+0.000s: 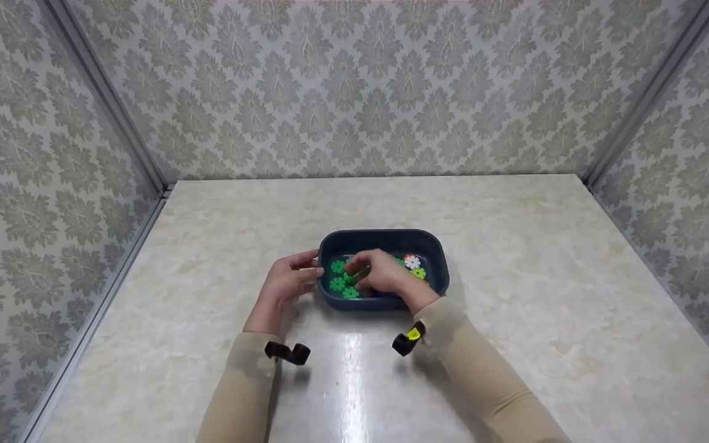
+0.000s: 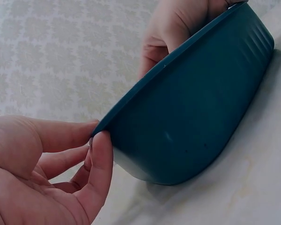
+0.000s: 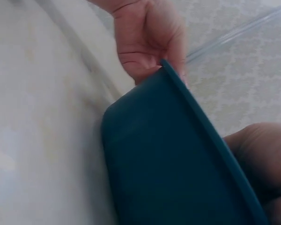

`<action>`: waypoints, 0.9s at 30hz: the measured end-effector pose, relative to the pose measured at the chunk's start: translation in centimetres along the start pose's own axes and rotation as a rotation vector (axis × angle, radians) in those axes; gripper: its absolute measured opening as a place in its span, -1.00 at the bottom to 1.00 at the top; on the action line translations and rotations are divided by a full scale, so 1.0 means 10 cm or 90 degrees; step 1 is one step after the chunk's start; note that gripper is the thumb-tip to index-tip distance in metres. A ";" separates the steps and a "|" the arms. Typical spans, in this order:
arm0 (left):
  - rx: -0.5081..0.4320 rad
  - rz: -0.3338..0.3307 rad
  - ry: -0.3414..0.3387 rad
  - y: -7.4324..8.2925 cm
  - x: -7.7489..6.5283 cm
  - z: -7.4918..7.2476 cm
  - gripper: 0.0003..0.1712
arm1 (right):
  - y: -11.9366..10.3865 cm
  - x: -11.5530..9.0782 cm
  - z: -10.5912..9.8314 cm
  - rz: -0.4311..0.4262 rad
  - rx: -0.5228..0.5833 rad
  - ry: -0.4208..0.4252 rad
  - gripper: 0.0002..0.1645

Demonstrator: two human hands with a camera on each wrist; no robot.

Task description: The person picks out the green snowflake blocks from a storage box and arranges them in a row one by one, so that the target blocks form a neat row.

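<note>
Patterned wallpaper (image 1: 367, 80) lines the top and both sides of the frame, and below it a pale marbled table (image 1: 533, 258) spreads out, with a streak of glare at bottom centre. Left of centre, the left hand (image 1: 288, 282) pinches the rim of a dark blue box (image 1: 385, 233) at its left end; I'd say a light, firm hold there is enough to stop it sliding. That box rests on the table just below the middle of the frame. At its left end lie flat green flower-shaped pieces (image 1: 337, 284), spread over the floor. Next comes the right hand (image 1: 385, 272), dipped inside with fingers bent above the green ones; whether it has hold of a piece I can't tell, even from the right wrist view, where the wall hides the fingertips. Pieces this thin would probably come up best by the edge, one at a time, the wrist kept clear of the near rim. Further right sit a white piece (image 1: 413, 263), a bit of red peeping out behind it, and a yellow-green piece (image 1: 418, 272).
</note>
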State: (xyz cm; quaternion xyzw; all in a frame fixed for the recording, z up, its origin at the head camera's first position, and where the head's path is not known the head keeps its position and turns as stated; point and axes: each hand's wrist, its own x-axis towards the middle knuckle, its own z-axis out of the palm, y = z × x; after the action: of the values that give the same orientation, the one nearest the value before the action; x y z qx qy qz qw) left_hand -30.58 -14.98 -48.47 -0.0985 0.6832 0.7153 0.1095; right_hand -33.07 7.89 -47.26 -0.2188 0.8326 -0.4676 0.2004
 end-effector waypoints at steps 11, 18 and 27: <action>-0.005 -0.003 -0.004 0.00 0.01 0.01 -0.35 | 0.06 0.10 0.10 -0.065 -0.198 0.003 -0.61; 0.007 -0.004 0.004 0.00 0.01 0.01 -0.35 | 0.05 0.12 0.12 -0.080 -0.251 -0.022 -0.70; 0.006 -0.004 0.000 -0.01 0.02 0.01 -0.36 | 0.07 0.12 0.11 -0.058 -0.256 -0.010 -0.72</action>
State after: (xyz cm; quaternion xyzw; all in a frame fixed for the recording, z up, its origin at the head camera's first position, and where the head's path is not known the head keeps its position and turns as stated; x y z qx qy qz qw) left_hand -30.71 -14.83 -48.56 -0.1003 0.6863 0.7116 0.1119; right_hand -33.54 6.78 -48.54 -0.2952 0.8968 -0.2991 0.1381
